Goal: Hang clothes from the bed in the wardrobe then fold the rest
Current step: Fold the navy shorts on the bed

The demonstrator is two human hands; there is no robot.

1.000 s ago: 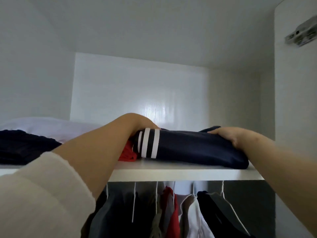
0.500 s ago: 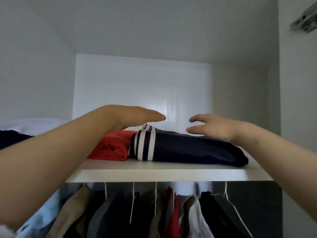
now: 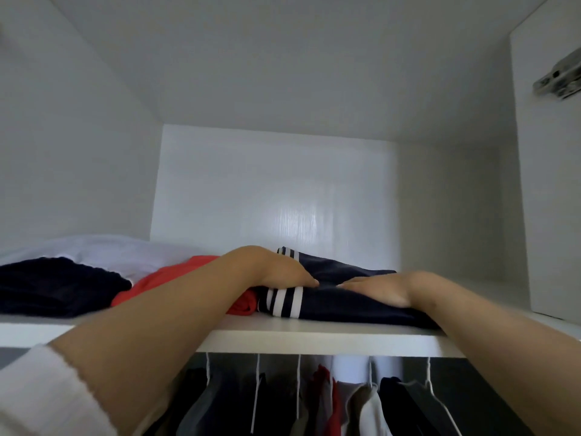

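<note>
A folded navy garment with white stripes (image 3: 342,305) lies on the white top shelf (image 3: 314,339) of the wardrobe. My left hand (image 3: 276,270) rests flat on its left part, fingers straight. On its right part my right hand (image 3: 377,289) presses down, palm flat. A folded red garment (image 3: 176,275) lies directly to the left of the navy one, partly hidden by my left forearm.
A dark navy folded piece (image 3: 53,287) and a white fabric (image 3: 110,250) lie at the shelf's left. Below the shelf several clothes hang on hangers (image 3: 314,394). The wardrobe's right wall (image 3: 550,199) carries a metal hinge (image 3: 559,77).
Both hands were lifted above the navy garment half a second ago. They have come down and now lie flat on it.
</note>
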